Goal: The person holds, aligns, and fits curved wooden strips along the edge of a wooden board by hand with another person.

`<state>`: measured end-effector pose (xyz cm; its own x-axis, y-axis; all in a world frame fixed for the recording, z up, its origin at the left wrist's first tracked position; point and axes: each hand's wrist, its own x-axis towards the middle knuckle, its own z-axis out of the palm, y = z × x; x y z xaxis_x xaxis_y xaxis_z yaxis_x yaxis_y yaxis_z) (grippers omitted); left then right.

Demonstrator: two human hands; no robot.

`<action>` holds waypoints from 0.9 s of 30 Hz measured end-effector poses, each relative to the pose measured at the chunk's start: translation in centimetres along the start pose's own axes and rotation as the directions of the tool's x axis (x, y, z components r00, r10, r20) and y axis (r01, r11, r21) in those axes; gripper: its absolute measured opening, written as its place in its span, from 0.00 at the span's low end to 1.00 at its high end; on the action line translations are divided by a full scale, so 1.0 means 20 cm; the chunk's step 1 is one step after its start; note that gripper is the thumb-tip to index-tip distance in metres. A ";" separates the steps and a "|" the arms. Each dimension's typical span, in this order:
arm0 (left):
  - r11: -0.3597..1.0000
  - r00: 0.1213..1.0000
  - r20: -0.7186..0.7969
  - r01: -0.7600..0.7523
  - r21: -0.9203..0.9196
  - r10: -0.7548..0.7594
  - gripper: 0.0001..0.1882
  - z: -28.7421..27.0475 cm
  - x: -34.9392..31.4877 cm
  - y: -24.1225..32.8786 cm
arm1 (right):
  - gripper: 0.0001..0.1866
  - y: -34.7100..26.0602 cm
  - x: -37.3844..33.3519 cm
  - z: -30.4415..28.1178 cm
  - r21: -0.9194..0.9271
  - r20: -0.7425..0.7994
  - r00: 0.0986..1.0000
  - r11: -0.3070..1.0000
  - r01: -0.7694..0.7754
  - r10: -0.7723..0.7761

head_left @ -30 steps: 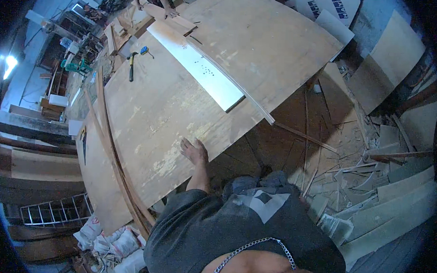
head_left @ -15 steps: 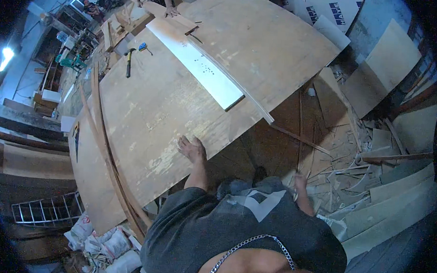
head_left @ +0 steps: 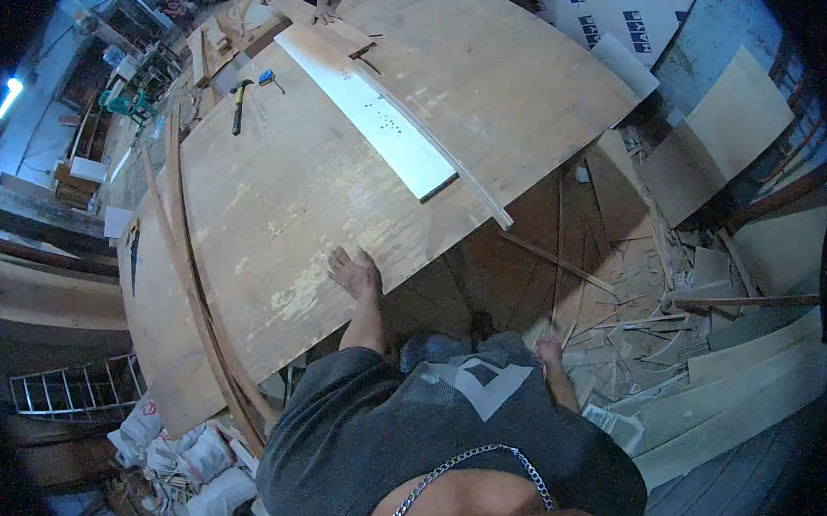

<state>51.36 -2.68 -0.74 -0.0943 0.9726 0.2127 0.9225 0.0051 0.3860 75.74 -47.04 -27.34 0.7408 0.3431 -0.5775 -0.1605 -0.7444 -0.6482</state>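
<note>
My left hand [head_left: 356, 274] lies on the near edge of a large plywood tabletop [head_left: 249, 214], palm down and fingers spread, holding nothing. Off the table, my right hand [head_left: 548, 352] hangs low beside my body; its fingers are too small and partly hidden to tell how they are held. Beyond the left hand lies a long white board [head_left: 373, 118] with small dark specks, and a thin pale strip [head_left: 472, 189] runs along its right side. A hammer [head_left: 239, 107] and a blue tape measure [head_left: 266, 77] rest to its left.
Long bent wood strips [head_left: 191, 276] cross the table's left side, near a handsaw [head_left: 133, 255]. Another person's hand [head_left: 324, 14] is at the board's far end. Scrap wood [head_left: 646, 333] litters the floor at right. White sacks [head_left: 188, 456] and a ladder [head_left: 80, 389] are at lower left.
The view has shifted slightly, so the table and its things sit a little further left. My left hand stays on the plywood; my right hand has come slightly closer to my body.
</note>
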 end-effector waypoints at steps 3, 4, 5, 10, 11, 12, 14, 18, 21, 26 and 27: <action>1.000 1.000 0.010 -0.002 -0.017 0.002 0.28 0.02 0.00 -0.01 | 0.09 -0.11 -0.07 -0.06 0.017 0.130 0.981 0.989 -0.147 0.143; 1.000 1.000 0.000 -0.009 -0.004 0.009 0.28 0.02 0.00 -0.02 | 0.09 -0.18 -0.11 -0.05 0.018 0.132 0.981 0.989 -0.145 0.142; 1.000 1.000 -0.010 -0.015 0.010 0.015 0.28 0.03 0.00 -0.02 | 0.10 -0.24 -0.16 -0.03 -0.116 0.100 0.992 0.991 -0.067 0.078; 1.000 1.000 -0.009 -0.018 0.024 0.018 0.29 0.04 0.01 -0.06 | 0.10 -0.36 -0.25 -0.06 -0.145 0.040 0.996 0.986 0.085 -0.080; 1.000 1.000 0.000 -0.010 0.029 0.010 0.29 0.04 0.01 -0.06 | 0.10 -0.38 -0.26 -0.07 -0.091 0.057 0.998 0.995 0.038 -0.033; 1.000 1.000 -0.003 -0.006 0.029 0.006 0.29 0.03 0.01 -0.06 | 0.09 -0.40 -0.27 -0.07 -0.039 0.077 0.997 0.999 -0.011 0.013; 1.000 1.000 0.025 -0.009 0.020 0.008 0.29 0.02 0.00 -0.01 | 0.09 -0.35 -0.26 -0.09 -0.113 0.047 0.999 0.993 0.015 -0.009; 1.000 1.000 0.012 0.000 0.011 0.000 0.29 0.01 0.00 -0.03 | 0.09 -0.44 -0.29 -0.10 -0.204 0.093 0.995 0.977 0.063 -0.045; 1.000 1.000 0.011 0.014 0.015 -0.015 0.29 -0.01 0.00 -0.03 | 0.09 -0.52 -0.33 -0.12 -0.220 0.164 0.986 0.972 0.078 -0.042; 1.000 1.000 0.019 0.002 -0.014 -0.001 0.28 0.01 0.00 0.02 | 0.10 -0.35 -0.26 -0.12 0.137 0.161 0.987 0.990 -0.032 0.009; 1.000 1.000 0.020 0.000 -0.018 0.000 0.28 0.02 0.00 0.02 | 0.10 -0.31 -0.24 -0.12 0.481 0.224 0.970 0.854 -0.199 0.100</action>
<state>51.92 -2.65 -0.85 -0.0864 0.9771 0.1947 0.9156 0.0009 0.4020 74.67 -45.43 -19.34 0.5564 0.3862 -0.7357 -0.5980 -0.4286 -0.6773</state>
